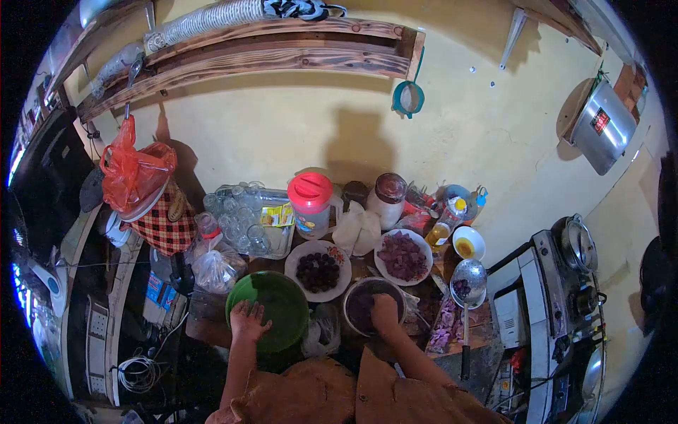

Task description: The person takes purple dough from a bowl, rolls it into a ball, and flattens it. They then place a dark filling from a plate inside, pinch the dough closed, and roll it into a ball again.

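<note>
My left hand rests over the left side of a green basin, its fingers spread and holding nothing. My right hand reaches into a round metal bowl with a purple mass inside; its fingertips are hidden there. Behind the basin stands a white plate of dark purple balls. A second plate, with a patterned rim, holds purple chunks. Between basin and bowl lies a clear plastic bag.
A tray of glasses, a red-lidded pitcher, a jar and an oil bottle line the back. Right are a ladle over a bowl, purple peelings and a stove. A shelf hangs above.
</note>
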### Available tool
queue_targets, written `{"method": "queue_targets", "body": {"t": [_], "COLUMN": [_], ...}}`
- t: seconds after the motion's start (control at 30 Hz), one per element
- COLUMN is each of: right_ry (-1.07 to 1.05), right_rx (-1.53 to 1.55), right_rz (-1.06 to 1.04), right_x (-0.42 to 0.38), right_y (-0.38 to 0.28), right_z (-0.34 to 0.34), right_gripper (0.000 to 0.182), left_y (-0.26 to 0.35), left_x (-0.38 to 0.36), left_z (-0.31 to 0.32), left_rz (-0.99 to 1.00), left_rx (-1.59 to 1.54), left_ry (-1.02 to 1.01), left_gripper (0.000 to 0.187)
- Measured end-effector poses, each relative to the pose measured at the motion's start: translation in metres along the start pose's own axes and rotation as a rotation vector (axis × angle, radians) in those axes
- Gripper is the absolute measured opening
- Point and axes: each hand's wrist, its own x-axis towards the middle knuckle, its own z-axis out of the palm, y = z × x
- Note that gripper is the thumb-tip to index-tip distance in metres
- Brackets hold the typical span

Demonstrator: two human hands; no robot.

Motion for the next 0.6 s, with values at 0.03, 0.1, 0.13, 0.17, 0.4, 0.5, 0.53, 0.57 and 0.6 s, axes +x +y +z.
{"method": "queue_targets", "body": {"t": [0.03, 0.1, 0.13, 0.17, 0.4, 0.5, 0.53, 0.57, 0.6], "right_ry": [-0.046, -0.066, -0.082, -0.082, -0.186, -0.353, -0.411, -0.405, -0.403], "right_rx": [-0.041, -0.077, -0.111, -0.111, 0.014, 0.328, 0.558, 0.56, 0.965], "right_rz": [0.038, 0.038, 0.038, 0.037, 0.128, 0.322, 0.425, 0.428, 0.435], "right_x": [0.001, 0.004, 0.006, 0.006, 0.023, 0.028, 0.028, 0.026, 0.023], "right_y": [-0.005, -0.002, -0.001, 0.001, 0.008, 0.011, 0.012, 0.012, 0.01], "right_z": [-0.007, -0.004, -0.003, -0.002, -0.027, -0.061, -0.07, -0.077, -0.086], "right_gripper": [0.014, 0.012, 0.009, 0.009, 0.025, 0.034, 0.037, 0.037, 0.036], "left_y": [0.001, 0.001, 0.002, 0.003, 0.015, 0.02, 0.019, 0.017, 0.012], "left_x": [-0.001, -0.002, -0.003, -0.004, -0.005, -0.005, -0.005, -0.003, 0.0], "left_z": [0.0, 0.0, 0.001, 0.002, -0.003, -0.007, -0.007, -0.005, -0.001], "left_rz": [0.01, 0.011, 0.013, 0.014, 0.052, 0.118, 0.176, 0.174, 0.181], "left_rx": [-0.02, -0.017, -0.014, -0.014, -0.041, -0.006, 0.039, 0.043, 0.051], "left_ry": [0.025, 0.012, -0.004, -0.004, -0.054, -0.05, -0.046, -0.051, -0.056], "left_gripper": [0.053, 0.053, 0.054, 0.054, 0.057, 0.058, 0.057, 0.057, 0.054]}}
